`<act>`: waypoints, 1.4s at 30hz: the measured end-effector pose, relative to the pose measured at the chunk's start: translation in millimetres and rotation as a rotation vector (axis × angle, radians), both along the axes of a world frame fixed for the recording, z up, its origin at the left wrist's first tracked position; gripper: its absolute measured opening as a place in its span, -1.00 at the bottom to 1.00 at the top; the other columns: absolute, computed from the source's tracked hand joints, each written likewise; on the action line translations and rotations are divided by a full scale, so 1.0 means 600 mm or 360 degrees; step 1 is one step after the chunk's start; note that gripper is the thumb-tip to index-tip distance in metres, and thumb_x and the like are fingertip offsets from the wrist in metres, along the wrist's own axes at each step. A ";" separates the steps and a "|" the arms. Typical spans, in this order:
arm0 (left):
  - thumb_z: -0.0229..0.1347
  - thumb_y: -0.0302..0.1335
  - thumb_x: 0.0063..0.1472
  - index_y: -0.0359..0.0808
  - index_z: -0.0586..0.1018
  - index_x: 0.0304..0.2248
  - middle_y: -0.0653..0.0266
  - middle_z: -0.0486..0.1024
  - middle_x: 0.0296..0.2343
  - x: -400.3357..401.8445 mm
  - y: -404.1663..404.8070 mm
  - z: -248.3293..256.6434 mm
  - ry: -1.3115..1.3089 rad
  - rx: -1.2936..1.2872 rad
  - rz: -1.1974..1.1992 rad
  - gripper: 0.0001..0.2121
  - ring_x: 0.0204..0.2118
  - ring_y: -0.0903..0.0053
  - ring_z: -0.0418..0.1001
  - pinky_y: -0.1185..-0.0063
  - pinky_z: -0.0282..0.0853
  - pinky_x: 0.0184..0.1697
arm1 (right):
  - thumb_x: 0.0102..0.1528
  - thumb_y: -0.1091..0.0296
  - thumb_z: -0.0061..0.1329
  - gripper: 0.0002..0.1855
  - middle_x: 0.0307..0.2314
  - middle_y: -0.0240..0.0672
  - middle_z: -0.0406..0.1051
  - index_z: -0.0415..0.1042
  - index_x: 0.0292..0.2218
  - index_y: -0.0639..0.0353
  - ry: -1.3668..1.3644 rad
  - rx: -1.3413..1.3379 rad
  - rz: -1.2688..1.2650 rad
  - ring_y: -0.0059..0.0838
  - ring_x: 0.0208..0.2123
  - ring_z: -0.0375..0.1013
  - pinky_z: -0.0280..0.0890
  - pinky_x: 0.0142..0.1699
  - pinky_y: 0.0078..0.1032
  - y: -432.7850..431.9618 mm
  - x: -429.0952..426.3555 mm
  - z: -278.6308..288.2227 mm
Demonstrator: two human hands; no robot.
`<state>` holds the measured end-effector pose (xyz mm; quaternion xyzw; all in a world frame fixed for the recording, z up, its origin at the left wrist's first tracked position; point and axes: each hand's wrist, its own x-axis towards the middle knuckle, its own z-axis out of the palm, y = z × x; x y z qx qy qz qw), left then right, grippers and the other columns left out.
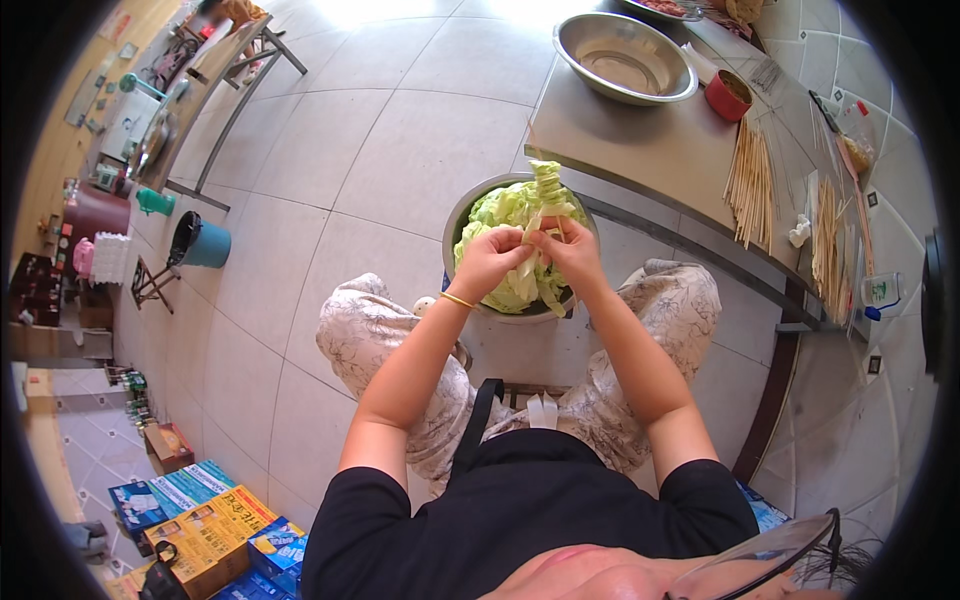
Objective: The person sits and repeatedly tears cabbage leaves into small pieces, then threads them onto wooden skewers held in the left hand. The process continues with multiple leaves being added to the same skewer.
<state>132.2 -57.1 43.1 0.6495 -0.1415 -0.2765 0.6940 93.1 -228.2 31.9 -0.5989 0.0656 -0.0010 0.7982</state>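
Pale green cabbage leaf pieces (551, 184) are bunched along a thin bamboo skewer (533, 139), whose bare end points away from me. My right hand (571, 251) grips the lower part of this skewer just below the bunch. The fingers of my left hand (487, 259) pinch a leaf piece (531, 229) against the fingertips of the right. Both hands are above a round metal basin (453, 214) filled with loose cabbage leaves (491, 206). The basin is low between my knees. My fingers hide part of the skewer.
Right of the basin stands a metal table (630, 142) bearing a steel bowl (626, 60), a red tin (728, 95) and bamboo skewers (750, 180). A blue bin (206, 244) stands on the left floor. Cartons (210, 529) are stacked lower left. A person (232, 15) is far off, upper left.
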 end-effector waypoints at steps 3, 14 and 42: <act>0.07 -0.42 0.19 -0.40 0.53 -0.22 0.37 0.51 -0.34 -0.001 0.002 0.000 0.0058 0.0050 -0.0067 -0.77 -0.31 0.72 0.44 0.70 0.36 -0.23 | 0.02 0.47 0.08 -0.82 -0.44 -0.48 0.39 0.42 -0.29 0.24 -0.0012 -0.0005 -0.0050 -0.74 -0.55 0.30 0.22 -0.45 -0.75 -0.004 0.001 -0.012; 0.06 -0.40 0.21 -0.37 0.53 -0.23 0.39 0.51 -0.38 0.007 0.008 -0.004 0.0595 -0.0235 0.0154 -0.79 -0.39 0.73 0.46 0.72 0.40 -0.32 | -0.02 0.69 -0.12 -0.80 -0.26 -0.33 0.33 0.47 -0.34 0.27 -0.0652 -0.0825 0.0061 -0.50 -0.27 0.38 0.30 -0.20 -0.61 -0.001 -0.002 0.021; 0.01 -0.51 0.23 -0.49 0.47 -0.18 0.23 0.51 -0.29 -0.016 -0.016 0.019 0.0052 -0.0413 0.0177 -0.78 -0.26 0.57 0.50 0.67 0.44 -0.18 | 0.04 0.43 0.08 -0.83 -0.50 -0.50 0.35 0.38 -0.31 0.22 -0.0024 0.0233 -0.0205 -0.76 -0.54 0.29 0.19 -0.46 -0.76 0.021 -0.009 -0.003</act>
